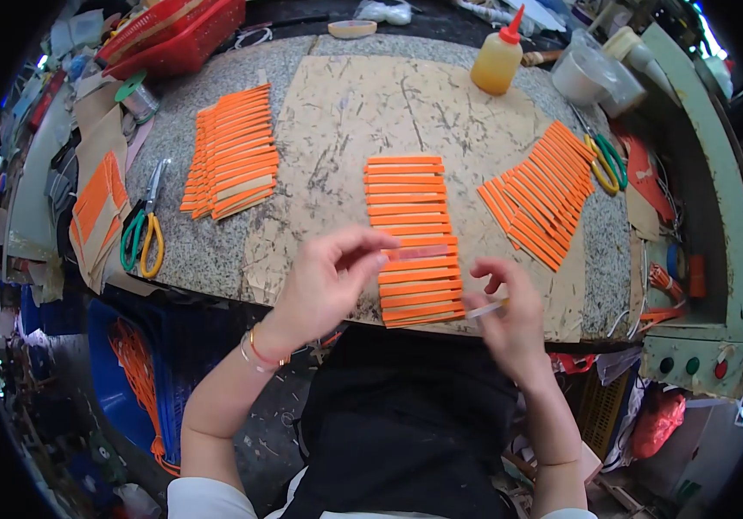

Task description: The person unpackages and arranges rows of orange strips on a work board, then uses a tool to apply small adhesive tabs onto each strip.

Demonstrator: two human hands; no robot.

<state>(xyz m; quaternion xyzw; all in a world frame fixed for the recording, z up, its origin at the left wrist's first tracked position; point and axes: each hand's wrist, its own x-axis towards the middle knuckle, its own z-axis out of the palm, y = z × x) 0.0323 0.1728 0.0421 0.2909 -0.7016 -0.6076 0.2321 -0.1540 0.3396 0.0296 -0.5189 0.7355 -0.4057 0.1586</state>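
Note:
A column of orange strips [406, 198] lies across the cardboard sheet in the middle of the bench. Above its middle, my left hand [332, 272] pinches one end of a reddish strip [423, 252], which points to the right. My right hand [510, 316] is at the column's lower right, its fingers bent around a thin pale stick [486, 309]. Further bundles of orange strips lie to the left [231, 156] and to the right [547, 195].
Scissors lie at the left [144, 227] and right [606, 163]. A glue bottle [497, 60] stands at the back, near a tape roll [352, 28]. Red baskets [172, 43] and a thread spool [136, 97] are back left. A green metal frame [713, 173] borders the right side.

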